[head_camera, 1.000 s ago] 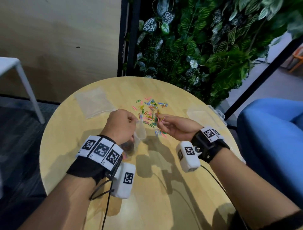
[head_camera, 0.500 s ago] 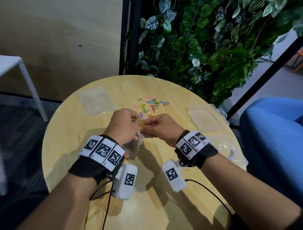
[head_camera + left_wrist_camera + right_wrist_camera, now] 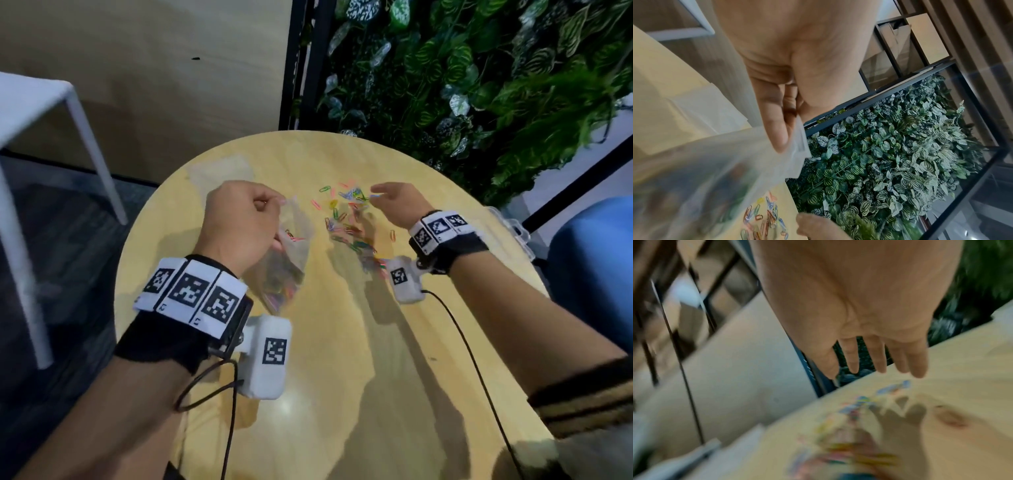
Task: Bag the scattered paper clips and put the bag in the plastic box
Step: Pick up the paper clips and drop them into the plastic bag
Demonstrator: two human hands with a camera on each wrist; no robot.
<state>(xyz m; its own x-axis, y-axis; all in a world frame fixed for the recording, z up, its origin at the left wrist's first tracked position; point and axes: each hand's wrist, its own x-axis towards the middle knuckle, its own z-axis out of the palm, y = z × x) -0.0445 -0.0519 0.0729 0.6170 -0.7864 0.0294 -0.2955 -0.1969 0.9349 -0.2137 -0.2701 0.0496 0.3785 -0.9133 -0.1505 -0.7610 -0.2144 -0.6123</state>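
Left hand (image 3: 239, 222) pinching bag (image 3: 284, 263) rim; right hand (image 3: 397, 202), fingers spread, hovering over paper clips (image 3: 346, 222) at frame centre (risk: one-sided pinch letting mouth sag, clips missing).

The right hand (image 3: 859, 308) is hanging over the wooden table (image 3: 962, 386), its fingers (image 3: 878, 356) stretching straight and spread toward six o'clock, holding nothing. Blurred coloured paper clips (image 3: 855, 431) are lying below at six o'clock, the hand's shadow (image 3: 904, 417) falling just beside them.
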